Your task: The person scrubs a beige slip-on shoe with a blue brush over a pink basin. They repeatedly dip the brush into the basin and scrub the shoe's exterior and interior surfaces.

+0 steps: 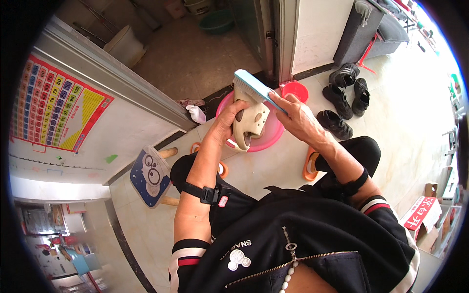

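Note:
My left hand (231, 114) grips a cream-coloured clog shoe (249, 119) by its side, the thumb near a brown oval part. My right hand (298, 119) is closed around the handle of a light blue scrubbing brush (253, 83). The brush's pale bristles face down and rest against or just over the far part of the shoe. Beneath both lies a pink basin (277, 133) on the tiled floor, with whitish liquid in it. The shoe hides part of the basin. Another pale piece shows behind the shoe, too covered to tell what it is.
A small red basin (295, 91) touches the large one's far right side. Several black shoes (337, 100) stand to the right. A white bottle (196, 114) is beside the doorway at left. A low stool (150, 175) with an owl picture stands near my left knee.

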A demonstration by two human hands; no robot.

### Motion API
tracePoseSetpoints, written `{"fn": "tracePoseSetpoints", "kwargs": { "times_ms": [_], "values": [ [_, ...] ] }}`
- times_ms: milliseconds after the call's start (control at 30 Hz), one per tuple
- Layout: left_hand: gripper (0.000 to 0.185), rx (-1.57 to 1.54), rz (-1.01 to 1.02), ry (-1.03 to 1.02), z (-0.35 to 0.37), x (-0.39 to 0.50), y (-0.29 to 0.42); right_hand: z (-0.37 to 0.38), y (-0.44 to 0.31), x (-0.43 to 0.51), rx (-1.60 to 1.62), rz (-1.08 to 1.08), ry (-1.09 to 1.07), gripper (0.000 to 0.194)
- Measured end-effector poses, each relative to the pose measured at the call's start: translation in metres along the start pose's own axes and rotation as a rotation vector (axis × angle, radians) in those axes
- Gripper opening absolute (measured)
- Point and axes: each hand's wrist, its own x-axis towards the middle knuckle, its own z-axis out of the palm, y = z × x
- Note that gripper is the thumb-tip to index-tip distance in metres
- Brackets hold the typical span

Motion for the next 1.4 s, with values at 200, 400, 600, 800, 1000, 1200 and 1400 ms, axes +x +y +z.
{"fn": "tracePoseSetpoints", "kwargs": {
  "times_ms": [200, 400, 600, 800, 1000, 1200, 1400],
  "values": [
    [0.056, -0.103, 0.049, 0.028, 0.002, 0.006, -0.014, 0.012, 0.022, 0.012, -0.058, 0.16, 0.061, 0.042],
    [0.055, -0.246, 0.02, -0.032, -0.013, 0.001, -0.017, -0.009, 0.031, -0.008, 0.286, 0.284, -0.084, 0.044],
    [0.055, -0.23, 0.061, -0.082, -0.012, 0.002, -0.02, -0.002, 0.028, -0.011, 0.132, 0.097, -0.027, 0.042],
    [0.055, -0.27, 0.105, -0.107, -0.011, -0.003, -0.017, 0.022, 0.048, 0.002, -0.131, -0.027, 0.112, 0.046],
    [0.056, -0.28, 0.031, -0.139, -0.011, -0.007, -0.016, 0.012, 0.057, 0.005, -0.14, 0.015, 0.185, 0.045],
    [0.055, -0.319, 0.058, -0.142, -0.01, -0.003, -0.015, 0.007, 0.052, -0.009, -0.014, -0.058, 0.01, 0.046],
    [0.059, -0.214, 0.062, -0.1, -0.01, 0.0, -0.017, -0.009, 0.051, -0.002, 0.091, 0.051, 0.126, 0.045]
  ]
}}
